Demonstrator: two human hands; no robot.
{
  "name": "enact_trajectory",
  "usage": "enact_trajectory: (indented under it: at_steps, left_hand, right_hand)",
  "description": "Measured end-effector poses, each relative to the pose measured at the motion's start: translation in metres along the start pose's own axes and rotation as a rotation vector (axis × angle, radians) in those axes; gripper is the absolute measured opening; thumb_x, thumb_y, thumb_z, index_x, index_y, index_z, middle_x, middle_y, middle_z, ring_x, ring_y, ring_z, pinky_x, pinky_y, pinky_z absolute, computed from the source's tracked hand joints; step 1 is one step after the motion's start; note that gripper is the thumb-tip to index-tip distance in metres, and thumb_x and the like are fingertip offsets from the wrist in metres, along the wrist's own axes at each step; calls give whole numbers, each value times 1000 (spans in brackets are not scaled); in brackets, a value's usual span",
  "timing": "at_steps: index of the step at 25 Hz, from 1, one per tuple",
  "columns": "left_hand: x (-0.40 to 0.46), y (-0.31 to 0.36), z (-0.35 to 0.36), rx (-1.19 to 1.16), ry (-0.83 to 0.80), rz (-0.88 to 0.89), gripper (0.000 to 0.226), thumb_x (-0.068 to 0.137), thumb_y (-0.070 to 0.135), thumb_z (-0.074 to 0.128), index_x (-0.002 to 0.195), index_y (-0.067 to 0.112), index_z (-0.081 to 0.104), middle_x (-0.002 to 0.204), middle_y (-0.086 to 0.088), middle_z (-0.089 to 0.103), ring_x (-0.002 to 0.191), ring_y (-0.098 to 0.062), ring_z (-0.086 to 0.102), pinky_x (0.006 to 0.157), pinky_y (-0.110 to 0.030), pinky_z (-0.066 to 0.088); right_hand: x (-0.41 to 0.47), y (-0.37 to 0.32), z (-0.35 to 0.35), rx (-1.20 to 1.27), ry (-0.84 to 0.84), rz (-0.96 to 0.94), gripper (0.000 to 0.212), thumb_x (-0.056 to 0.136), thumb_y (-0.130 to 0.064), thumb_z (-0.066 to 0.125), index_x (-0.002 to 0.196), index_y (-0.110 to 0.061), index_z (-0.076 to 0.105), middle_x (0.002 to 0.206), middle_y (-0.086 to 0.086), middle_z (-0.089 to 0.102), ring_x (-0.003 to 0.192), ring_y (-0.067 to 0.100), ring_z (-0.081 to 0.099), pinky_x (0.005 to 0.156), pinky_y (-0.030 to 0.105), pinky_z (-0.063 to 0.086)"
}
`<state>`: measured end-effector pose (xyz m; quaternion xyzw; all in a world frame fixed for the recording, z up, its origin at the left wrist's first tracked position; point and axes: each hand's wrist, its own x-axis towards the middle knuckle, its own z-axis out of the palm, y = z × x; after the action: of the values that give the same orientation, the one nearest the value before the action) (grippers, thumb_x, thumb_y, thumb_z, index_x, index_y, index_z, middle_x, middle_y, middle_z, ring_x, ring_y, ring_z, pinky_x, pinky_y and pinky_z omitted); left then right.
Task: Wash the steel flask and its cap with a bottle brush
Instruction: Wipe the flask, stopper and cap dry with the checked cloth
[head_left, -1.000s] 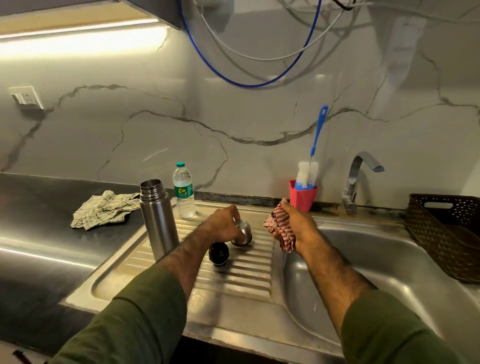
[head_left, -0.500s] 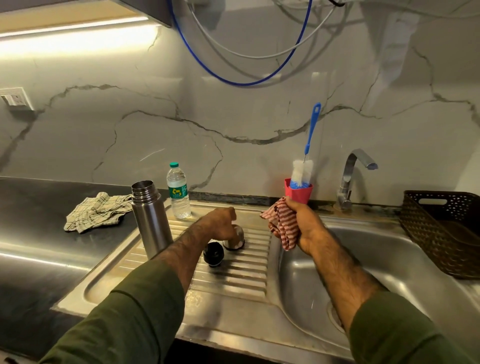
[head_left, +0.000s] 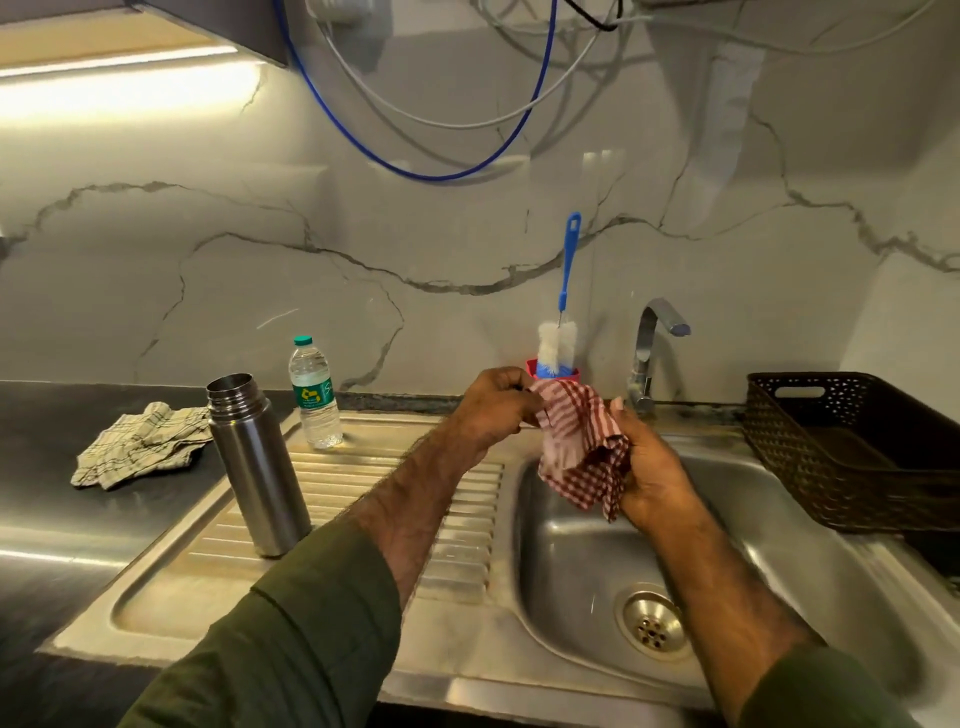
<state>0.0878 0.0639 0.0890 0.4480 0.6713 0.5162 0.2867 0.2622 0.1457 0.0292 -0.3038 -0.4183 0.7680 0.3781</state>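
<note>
The steel flask (head_left: 258, 464) stands upright and uncapped on the drainboard (head_left: 332, 525). The blue-handled bottle brush (head_left: 558, 343) stands bristles-down in a red cup (head_left: 531, 368) against the wall. My left hand (head_left: 491, 410) and right hand (head_left: 649, 467) hold a red checked cloth (head_left: 579, 447) between them over the sink basin (head_left: 831, 587). The left pinches its top left edge and the right grips its right side. The steel cap and black stopper are not visible; my left forearm covers the part of the drainboard where they lay.
A small water bottle (head_left: 314, 395) stands behind the flask. A beige checked cloth (head_left: 140, 447) lies on the dark counter at left. The tap (head_left: 652, 353) rises behind the basin, with a brown basket (head_left: 852, 447) to its right. Cables hang from above.
My left hand has left the steel cap's spot on the drainboard and risen to the cloth. The cloth, bunched in my right hand before, now hangs spread between both hands.
</note>
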Motion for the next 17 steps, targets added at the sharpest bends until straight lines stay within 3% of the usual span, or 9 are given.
enact_trajectory:
  at_steps: [2, 4, 8, 10, 12, 14, 15, 17]
  left_hand:
    - [1, 9, 3, -41, 6, -24, 7, 101, 20, 71, 100, 13, 71, 90, -4, 78, 77, -15, 75, 69, -31, 60]
    - [3, 16, 6, -24, 24, -48, 12, 101, 21, 71, 104, 9, 70, 93, -10, 79, 80, -21, 78, 69, -34, 63]
    - [7, 34, 8, -151, 89, -107, 14, 97, 15, 72, 103, 4, 76, 101, -18, 79, 93, -32, 79, 80, -44, 67]
    - [8, 48, 4, -272, 83, -123, 13, 99, 14, 67, 104, 5, 76, 104, -17, 79, 94, -29, 77, 84, -44, 65]
    - [6, 64, -2, -236, 4, -89, 15, 104, 15, 60, 106, 10, 74, 102, -11, 77, 93, -26, 71, 83, -42, 61]
    - [3, 81, -11, 8, -103, -4, 20, 108, 18, 53, 107, 19, 73, 100, -4, 74, 91, -21, 65, 82, -41, 55]
    - [1, 90, -15, 129, -153, 38, 23, 110, 18, 51, 107, 22, 73, 100, 0, 73, 91, -19, 65, 81, -39, 54]
    - [-3, 107, -21, 299, -206, 116, 24, 112, 16, 49, 112, 21, 72, 102, 3, 73, 90, -12, 67, 79, -31, 56]
  right_hand:
    - [-3, 7, -10, -56, -22, 4, 64, 93, -71, 54, 125, -16, 66, 115, 15, 77, 109, 36, 72, 97, 54, 56]
    - [-3, 11, -16, -140, -91, -80, 67, 85, -72, 64, 130, -22, 62, 121, 13, 75, 112, 36, 71, 95, 52, 56]
    - [0, 11, -23, -477, -221, -316, 74, 71, -30, 93, 135, -37, 57, 129, -4, 69, 121, 23, 65, 93, 44, 57]
    - [1, 14, -22, -530, -282, -315, 77, 68, -29, 95, 136, -36, 59, 130, -5, 70, 120, 19, 67, 98, 48, 57]
    - [-5, 12, -14, -425, -320, -278, 61, 75, -61, 81, 126, -30, 68, 123, -2, 75, 116, 22, 69, 102, 49, 53]
    - [-10, 3, -4, -207, -221, -236, 67, 87, -77, 49, 106, -19, 75, 115, 7, 77, 114, 30, 67, 103, 49, 48]
    - [-8, -3, 0, -156, -171, -227, 66, 95, -72, 42, 100, -15, 75, 113, 10, 76, 114, 33, 66, 103, 50, 47]
    - [-5, -10, 5, -177, -141, -236, 40, 101, -50, 51, 108, -16, 72, 117, 10, 73, 120, 34, 63, 101, 50, 47]
